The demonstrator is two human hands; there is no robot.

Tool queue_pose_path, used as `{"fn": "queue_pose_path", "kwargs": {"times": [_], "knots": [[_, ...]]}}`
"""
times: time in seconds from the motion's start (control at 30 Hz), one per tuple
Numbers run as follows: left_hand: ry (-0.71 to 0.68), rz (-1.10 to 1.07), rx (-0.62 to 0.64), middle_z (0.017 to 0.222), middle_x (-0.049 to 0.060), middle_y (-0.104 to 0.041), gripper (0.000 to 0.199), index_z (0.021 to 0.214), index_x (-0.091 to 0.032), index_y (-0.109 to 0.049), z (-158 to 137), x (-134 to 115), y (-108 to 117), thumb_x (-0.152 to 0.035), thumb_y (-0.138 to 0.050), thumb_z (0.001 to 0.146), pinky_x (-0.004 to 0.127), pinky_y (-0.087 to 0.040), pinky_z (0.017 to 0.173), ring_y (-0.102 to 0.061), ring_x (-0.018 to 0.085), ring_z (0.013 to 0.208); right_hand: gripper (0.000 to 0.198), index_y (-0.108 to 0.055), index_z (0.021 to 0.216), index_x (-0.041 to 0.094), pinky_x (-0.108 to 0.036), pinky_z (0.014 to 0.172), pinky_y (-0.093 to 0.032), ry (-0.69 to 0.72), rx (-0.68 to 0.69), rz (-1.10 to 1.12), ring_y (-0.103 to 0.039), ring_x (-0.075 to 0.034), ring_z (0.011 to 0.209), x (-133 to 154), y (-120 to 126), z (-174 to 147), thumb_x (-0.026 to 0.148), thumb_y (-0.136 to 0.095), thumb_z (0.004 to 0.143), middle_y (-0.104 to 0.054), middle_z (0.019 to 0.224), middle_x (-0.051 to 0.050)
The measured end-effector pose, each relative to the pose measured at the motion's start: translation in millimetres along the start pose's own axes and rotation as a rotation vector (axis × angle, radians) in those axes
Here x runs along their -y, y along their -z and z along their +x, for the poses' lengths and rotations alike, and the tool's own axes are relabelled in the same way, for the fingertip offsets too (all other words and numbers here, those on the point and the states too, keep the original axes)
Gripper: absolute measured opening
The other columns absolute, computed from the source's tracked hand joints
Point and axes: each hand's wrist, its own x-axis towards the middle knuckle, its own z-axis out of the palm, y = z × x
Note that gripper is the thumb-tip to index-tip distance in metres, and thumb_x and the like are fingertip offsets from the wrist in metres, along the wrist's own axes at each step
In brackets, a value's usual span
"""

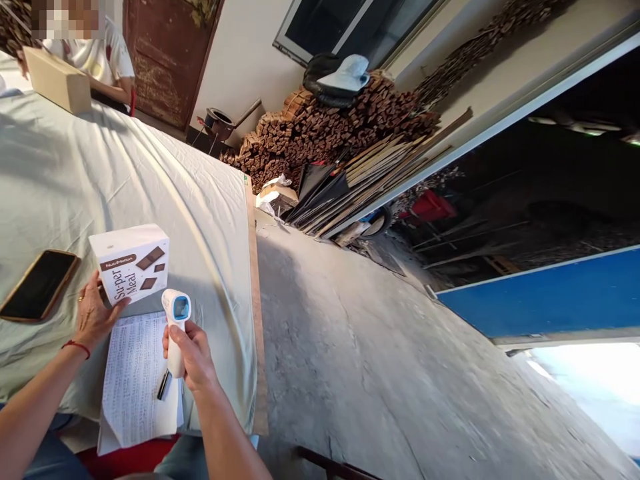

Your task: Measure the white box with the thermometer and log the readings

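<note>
My left hand (97, 310) grips the lower left side of a white box (131, 263) printed "Super Meal", which is on the cloth-covered table. A white handheld infrared thermometer (175, 333) with a blue-rimmed screen is upright in my right hand (195, 353), its fingers wrapped round the handle. The thermometer's head is just right of the box's lower corner. Beneath my hands lies a stack of handwritten paper (133, 387), with a dark pen (164, 385) on it. To the left of my left hand, a black-screened phone (40, 285) rests on the cloth.
A pale cloth covers the table (200, 200), whose right edge borders a concrete floor (340, 347). At the far left, another person holds a cardboard box (60, 80) on the table. Stacked firewood (300, 133) and long boards (365, 173) line the wall.
</note>
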Motion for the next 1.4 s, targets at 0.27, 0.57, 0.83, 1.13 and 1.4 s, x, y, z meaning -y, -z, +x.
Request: {"fn": "queue_pose_path", "kwargs": {"times": [0.27,0.57,0.83,1.13,1.4], "knots": [[0.031,0.133,0.015,0.139,0.024,-0.060,0.073,0.140,-0.013,-0.048,5.3,0.4,-8.1,-0.059,-0.059,0.085,0.061,-0.038,0.117,-0.048,0.044,0.142,0.044,-0.066,0.081,0.020,-0.027,0.056,-0.047,0.044,-0.015,-0.174,-0.055,-0.013,0.055,-17.9,40.6,-13.1,0.061,-0.078,0.073,-0.063,0.065,0.001],[0.058,0.063,-0.123,0.118,0.024,-0.063,0.057,0.121,-0.011,-0.054,8.1,5.5,-6.4,-0.052,-0.054,0.082,0.060,-0.045,0.107,-0.059,0.040,0.119,0.037,-0.073,0.117,0.020,-0.037,0.083,-0.054,0.293,-0.545,-1.344,-0.069,-0.031,0.105,-41.2,130.8,31.4,0.032,-0.073,0.082,-0.071,0.113,-0.013],[-0.350,0.057,0.062,0.098,0.009,-0.068,0.018,0.094,-0.023,-0.067,-41.0,-34.7,2.2,-0.033,-0.052,0.094,0.044,-0.052,0.095,-0.064,0.026,0.100,0.031,-0.077,0.118,0.028,-0.037,0.090,-0.050,0.731,-0.184,-1.515,-0.063,-0.024,0.099,-52.7,117.4,24.5,0.016,-0.061,0.094,-0.067,0.105,-0.008],[-0.510,0.175,0.383,0.114,0.010,-0.066,0.036,0.126,-0.031,-0.073,-73.0,-58.2,-18.6,-0.024,-0.052,0.098,0.046,-0.050,0.100,-0.060,0.028,0.113,0.018,-0.074,0.093,0.024,-0.033,0.077,-0.047,0.830,0.282,-1.749,-0.061,-0.021,0.085,-41.1,106.6,31.3,0.009,-0.064,0.092,-0.067,0.088,-0.004],[-0.559,0.249,0.375,0.116,0.013,-0.065,0.039,0.134,-0.029,-0.070,-77.1,-62.0,-18.1,-0.032,-0.051,0.100,0.049,-0.048,0.102,-0.056,0.031,0.118,0.004,-0.063,0.086,0.024,-0.030,0.069,-0.049,0.623,-0.079,-0.931,-0.062,-0.018,0.070,-45.1,104.3,27.1,0.022,-0.060,0.085,-0.066,0.076,0.000]]}}
